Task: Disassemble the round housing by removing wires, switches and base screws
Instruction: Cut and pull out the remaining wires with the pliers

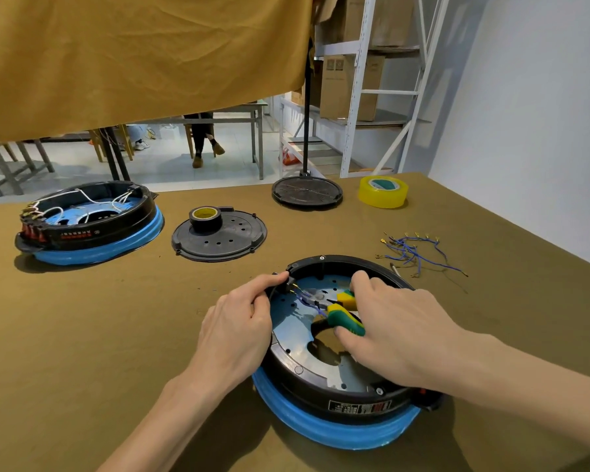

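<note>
The round housing (pixel 338 379), black with a blue band around its lower edge, sits on the olive-covered worktop (pixel 116 335) just in front of the person, open side up so its shiny metal base plate (pixel 293 321) shows. The left hand (pixel 239 321) curls over the housing's left rim, its fingertips pinching at a small black part on the inner wall where blue wires (pixel 304 296) with brass terminals come out. The right hand (pixel 389 328) reaches in from the right and grips the green-and-yellow handles of a pair of pliers (pixel 341 310), whose nose points left at those wires. To the right, beyond the housing, a loose bundle of removed blue wires (pixel 413 252) lies on the worktop. Farther back on the left stands a second housing (pixel 89 223) with white wiring and red switches on its rim. Between the two lies a black perforated cover plate (pixel 225 243) with a roll of black tape (pixel 205 218) resting on it. At the far edge are a round black stand base (pixel 307 192) carrying an upright pole and, just to its right, a roll of yellowish clear tape (pixel 383 191).
</note>
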A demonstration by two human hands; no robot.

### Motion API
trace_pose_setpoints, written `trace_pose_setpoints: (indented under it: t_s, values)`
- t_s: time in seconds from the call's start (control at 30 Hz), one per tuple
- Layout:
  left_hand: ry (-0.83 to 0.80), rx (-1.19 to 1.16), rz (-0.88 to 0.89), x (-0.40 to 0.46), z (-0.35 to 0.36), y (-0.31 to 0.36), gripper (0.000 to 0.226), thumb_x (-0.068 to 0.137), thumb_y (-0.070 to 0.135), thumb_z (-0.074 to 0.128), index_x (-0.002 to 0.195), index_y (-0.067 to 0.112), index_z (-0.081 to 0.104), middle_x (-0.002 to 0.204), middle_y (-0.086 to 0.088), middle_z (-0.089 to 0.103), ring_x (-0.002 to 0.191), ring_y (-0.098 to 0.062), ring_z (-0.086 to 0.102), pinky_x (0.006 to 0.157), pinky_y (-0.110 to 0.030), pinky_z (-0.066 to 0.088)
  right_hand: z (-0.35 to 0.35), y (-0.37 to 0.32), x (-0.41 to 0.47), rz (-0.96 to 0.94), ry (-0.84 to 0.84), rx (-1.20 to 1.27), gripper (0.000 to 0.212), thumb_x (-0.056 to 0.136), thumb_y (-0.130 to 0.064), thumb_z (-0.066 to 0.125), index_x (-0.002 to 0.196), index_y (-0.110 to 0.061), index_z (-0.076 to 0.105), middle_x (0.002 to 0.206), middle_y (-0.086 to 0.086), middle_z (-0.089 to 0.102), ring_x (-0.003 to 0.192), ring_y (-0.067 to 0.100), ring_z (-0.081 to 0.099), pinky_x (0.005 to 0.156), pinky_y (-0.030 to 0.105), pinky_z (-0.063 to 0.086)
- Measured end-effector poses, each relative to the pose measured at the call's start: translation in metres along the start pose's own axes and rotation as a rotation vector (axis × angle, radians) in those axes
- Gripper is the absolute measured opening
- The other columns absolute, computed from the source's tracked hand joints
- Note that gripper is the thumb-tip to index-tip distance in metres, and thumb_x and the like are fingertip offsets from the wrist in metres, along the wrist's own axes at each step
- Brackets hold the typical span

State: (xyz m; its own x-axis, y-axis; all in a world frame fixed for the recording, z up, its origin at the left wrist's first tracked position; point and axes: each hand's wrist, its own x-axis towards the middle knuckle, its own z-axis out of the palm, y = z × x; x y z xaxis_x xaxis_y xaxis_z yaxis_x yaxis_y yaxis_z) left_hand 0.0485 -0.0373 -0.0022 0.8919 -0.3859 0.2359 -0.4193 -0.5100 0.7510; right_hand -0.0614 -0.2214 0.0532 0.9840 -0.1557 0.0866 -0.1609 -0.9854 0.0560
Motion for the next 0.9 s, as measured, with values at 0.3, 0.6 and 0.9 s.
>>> trace_pose_setpoints:
  t_s: [0.3, 0.6, 0.9]
  values:
    - [-0.011, -0.032, 0.02, -0.003, 0.0, 0.002, 0.044, 0.109, 0.021, 0.034, 0.135, 0.049, 0.056, 0.111, 0.028, 0.062, 0.094, 0.014, 0.055, 0.095, -0.031, 0.052, -0.001, -0.006, -0.001, -0.008, 0.057, -0.056, 0.045, 0.094, -0.069, 0.04, 0.102, -0.026, 0.028, 0.08, -0.008, 0.043, 0.066, 0.018, 0.05, 0.048, 0.031, 0.023]
    - [-0.012, -0.054, 0.018, -0.004, 0.001, 0.003, 0.044, 0.109, 0.021, 0.034, 0.135, 0.047, 0.058, 0.101, 0.029, 0.064, 0.098, -0.006, 0.065, 0.093, -0.038, 0.056, -0.007, 0.002, 0.0, 0.003, 0.091, -0.051, 0.047, 0.09, -0.072, 0.041, 0.103, -0.027, 0.033, 0.08, -0.009, 0.043, 0.068, 0.019, 0.048, 0.051, 0.033, 0.025]
    - [-0.021, -0.101, 0.005, -0.003, 0.003, -0.001, 0.044, 0.109, 0.02, 0.034, 0.137, 0.046, 0.058, 0.125, 0.024, 0.062, 0.103, 0.022, 0.052, 0.085, -0.014, 0.044, -0.008, -0.002, 0.009, -0.045, 0.105, -0.069, 0.045, 0.091, -0.07, 0.044, 0.098, -0.028, 0.029, 0.077, -0.008, 0.047, 0.066, 0.021, 0.047, 0.048, 0.03, 0.019]
